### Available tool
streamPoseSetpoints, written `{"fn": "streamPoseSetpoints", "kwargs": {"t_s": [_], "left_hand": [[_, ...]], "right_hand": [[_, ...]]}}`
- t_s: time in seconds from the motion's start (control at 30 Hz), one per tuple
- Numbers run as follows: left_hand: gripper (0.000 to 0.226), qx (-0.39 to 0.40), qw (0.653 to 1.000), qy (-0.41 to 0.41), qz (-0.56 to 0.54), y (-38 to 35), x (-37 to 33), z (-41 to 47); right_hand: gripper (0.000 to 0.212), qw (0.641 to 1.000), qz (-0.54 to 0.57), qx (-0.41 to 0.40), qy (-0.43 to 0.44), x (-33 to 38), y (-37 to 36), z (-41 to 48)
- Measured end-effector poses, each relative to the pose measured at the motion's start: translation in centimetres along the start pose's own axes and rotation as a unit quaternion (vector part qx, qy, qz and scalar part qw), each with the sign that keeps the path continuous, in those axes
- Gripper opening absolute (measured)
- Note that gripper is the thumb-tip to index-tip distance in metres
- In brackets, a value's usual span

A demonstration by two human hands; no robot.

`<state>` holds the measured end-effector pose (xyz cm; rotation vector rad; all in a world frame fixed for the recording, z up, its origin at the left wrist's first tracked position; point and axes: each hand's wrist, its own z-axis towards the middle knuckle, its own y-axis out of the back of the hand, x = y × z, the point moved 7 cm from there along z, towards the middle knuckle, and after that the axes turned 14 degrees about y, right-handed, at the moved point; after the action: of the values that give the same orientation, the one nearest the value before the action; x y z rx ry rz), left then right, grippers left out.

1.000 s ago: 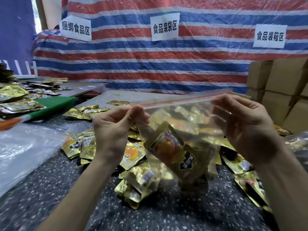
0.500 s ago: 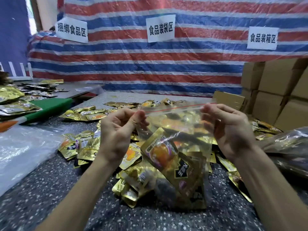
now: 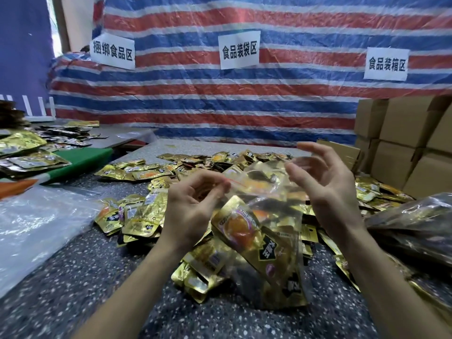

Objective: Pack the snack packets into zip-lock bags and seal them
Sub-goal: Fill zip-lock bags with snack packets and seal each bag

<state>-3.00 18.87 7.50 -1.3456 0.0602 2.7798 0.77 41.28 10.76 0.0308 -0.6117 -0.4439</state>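
A clear zip-lock bag [image 3: 265,250] with a red zip line stands on the speckled table [image 3: 73,289], filled with gold snack packets. My left hand [image 3: 193,211] pinches the bag's top left corner between thumb and forefinger. My right hand [image 3: 325,189] hovers just right of the crumpled bag top with its fingers spread and relaxed, holding nothing; it is motion-blurred. Several loose gold snack packets [image 3: 139,216] lie scattered around and behind the bag.
A stack of empty clear bags [image 3: 36,228] lies at the left. Cardboard boxes [image 3: 406,143] are stacked at the right, with a filled bag [image 3: 415,223] in front of them. A green board [image 3: 80,160] and more packets sit far left. A striped tarp [image 3: 195,94] closes the back.
The bag has come down from mid-air onto the table. My right hand has let go of its top right corner and opened, and the zip edge has gone slack.
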Motion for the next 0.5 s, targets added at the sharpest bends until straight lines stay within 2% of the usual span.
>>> {"fn": "streamPoseSetpoints", "kwargs": {"t_s": [0.03, 0.1, 0.17, 0.23, 0.3, 0.5], "left_hand": [[0.004, 0.008, 0.999, -0.023, 0.038, -0.3, -0.2, -0.2], [0.005, 0.015, 0.995, -0.058, 0.081, -0.9, -0.6, -0.6], [0.004, 0.019, 0.992, -0.082, 0.089, -1.2, -1.1, -0.8], [0.008, 0.027, 0.991, -0.104, 0.085, -1.4, -1.5, -1.0], [0.011, 0.040, 0.990, -0.116, 0.074, -1.5, -1.7, -1.1], [0.017, 0.049, 0.995, -0.091, -0.002, -1.6, -2.1, -1.1]], "right_hand": [[0.046, 0.996, -0.070, 0.006, 0.062, 1.1, -0.2, 0.1], [0.049, 0.961, -0.200, 0.046, 0.184, 3.2, -1.6, -0.1], [0.046, 0.925, -0.257, 0.126, 0.251, 4.0, -3.9, -0.9], [0.040, 0.917, -0.245, 0.187, 0.252, 3.7, -5.5, -1.6], [0.035, 0.927, -0.212, 0.208, 0.230, 3.4, -5.7, -1.9], [0.010, 0.941, -0.165, 0.158, 0.250, 5.2, -4.2, -1.0]]}}
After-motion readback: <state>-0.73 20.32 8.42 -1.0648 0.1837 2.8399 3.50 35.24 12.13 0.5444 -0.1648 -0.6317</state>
